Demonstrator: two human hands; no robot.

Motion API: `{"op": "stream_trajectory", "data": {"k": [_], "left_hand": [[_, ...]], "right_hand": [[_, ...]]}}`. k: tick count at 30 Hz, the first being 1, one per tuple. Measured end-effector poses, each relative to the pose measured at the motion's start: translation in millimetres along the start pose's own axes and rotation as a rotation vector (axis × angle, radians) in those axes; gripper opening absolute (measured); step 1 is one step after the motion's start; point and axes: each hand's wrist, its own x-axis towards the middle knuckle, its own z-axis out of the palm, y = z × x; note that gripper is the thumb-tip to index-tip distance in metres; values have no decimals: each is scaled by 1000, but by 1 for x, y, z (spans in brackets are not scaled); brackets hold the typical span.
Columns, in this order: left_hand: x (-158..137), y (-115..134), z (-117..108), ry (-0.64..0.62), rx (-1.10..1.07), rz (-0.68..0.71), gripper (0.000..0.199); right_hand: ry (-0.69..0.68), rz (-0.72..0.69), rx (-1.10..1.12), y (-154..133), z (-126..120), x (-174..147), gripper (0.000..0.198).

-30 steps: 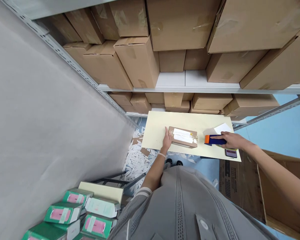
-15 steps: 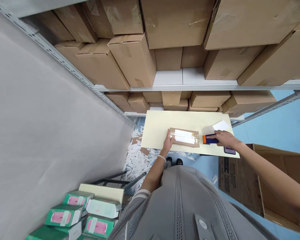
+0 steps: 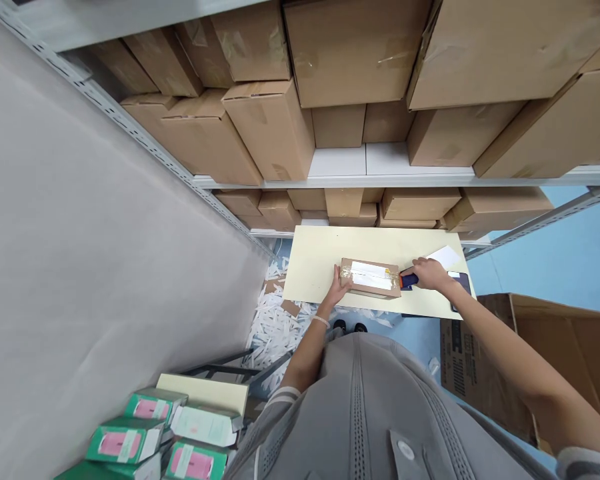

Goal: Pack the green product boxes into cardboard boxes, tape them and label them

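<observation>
On the cream tabletop (image 3: 320,247) lies a small brown cardboard box (image 3: 371,291) with white labels and clear tape across its top. My left hand (image 3: 337,288) grips the box's left end, thumb and fingers around it. My right hand (image 3: 429,272) is closed around a dark blue and orange tape dispenser (image 3: 409,281). The dispenser's orange end is against the box's right end, where clear tape shows; the exact contact is too small to make out. A white paper (image 3: 445,257) sits just beyond my right hand, and a phone (image 3: 461,282) is partly covered by my right wrist.
Shelves (image 3: 337,181) stacked with cardboard boxes (image 3: 273,133) stand beyond the table. A large open carton (image 3: 475,353) is on the floor at right. White paper shreds (image 3: 275,330) litter the floor at left. Green boxes with pink pictures (image 3: 125,443) are piled at lower left, beside a wall.
My right hand has moved left with the tape dispenser, from a short gap away to the box's right end. The box now shows more of its near side. My left hand stays on it.
</observation>
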Motion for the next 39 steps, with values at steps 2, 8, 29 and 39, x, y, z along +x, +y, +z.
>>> {"op": "stream_trajectory", "data": {"k": [2,8,29,39], "left_hand": [[-4,-4,-1,-37,-4,12,120],[9,-9,-9,78,79,-1,107],[46,47,-109,29,820,-75,100],[55,42,-74,-253,732,388,85]], "right_hand": [[13,52,36,6,7,-5,56],[6,183,222,21,27,-10,50],[-153,328,1412,-41,78,62,71],[-167,366,1516,-55,93,51,66]]}}
